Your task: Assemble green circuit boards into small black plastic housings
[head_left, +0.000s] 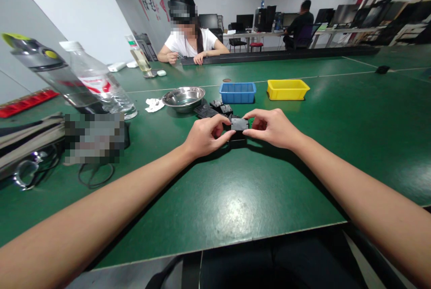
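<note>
A small black and grey block [239, 124] is held between my two hands, above the green table. My left hand [209, 135] pinches its left side with thumb and forefinger. On the right side, my right hand [270, 128] grips it the same way, and a bit of green shows beside those fingers. Under the block is a dark piece [237, 142], partly hidden. Just behind my left hand lie several black parts [220, 107], one of them partly covered by it.
Behind the hands stand a steel bowl [183, 98], a blue bin [237, 93] and a yellow bin [288, 90]. Bottles [101, 85], crumpled tissue [154, 105] and a cable [96, 174] are at left. A person [191, 42] sits across the green table [215, 199].
</note>
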The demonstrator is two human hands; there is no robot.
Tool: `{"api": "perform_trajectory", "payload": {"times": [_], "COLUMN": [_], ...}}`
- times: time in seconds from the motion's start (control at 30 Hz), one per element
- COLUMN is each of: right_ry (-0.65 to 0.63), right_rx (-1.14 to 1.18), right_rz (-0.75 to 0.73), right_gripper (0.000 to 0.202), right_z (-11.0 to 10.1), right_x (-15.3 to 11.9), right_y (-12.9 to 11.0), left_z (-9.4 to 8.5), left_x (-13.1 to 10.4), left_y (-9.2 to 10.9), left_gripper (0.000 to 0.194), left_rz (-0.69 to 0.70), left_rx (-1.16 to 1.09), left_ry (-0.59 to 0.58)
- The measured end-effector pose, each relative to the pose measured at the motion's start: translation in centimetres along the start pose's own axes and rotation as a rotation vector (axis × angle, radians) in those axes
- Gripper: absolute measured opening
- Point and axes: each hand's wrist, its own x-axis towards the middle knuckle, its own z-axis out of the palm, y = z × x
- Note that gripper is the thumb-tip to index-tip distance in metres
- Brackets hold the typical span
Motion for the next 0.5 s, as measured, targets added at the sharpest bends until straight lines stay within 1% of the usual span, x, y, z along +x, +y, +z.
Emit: {"api": "perform_trajectory", "payload": {"times": [0.2, 0.4, 0.5], "right_ry": [0.001, -0.004, -0.005], "right_rx": [-0.007, -0.009, -0.003], "right_rz": [-0.007, -0.003, -0.004], "right_gripper": [0.028, 0.027, 0.027], "right_z": [-0.01, -0.05, -0.07], "right_x": [-0.03, 0.04, 0.06], "right_y": [0.05, 0.02, -0.05], "left_z": [-0.04, -0.20, -0.11], "left_x": [-0.01, 0.10, 0.06], "left_y": [0.00, 0.28, 0.23], "left_gripper": [0.017, 0.019, 0.018], "left_rz": [0.001, 0.007, -0.009], "left_rx": [-0.001, 0.042, 0.035], "left_ry": [-0.006, -0.047, -0.037]}}
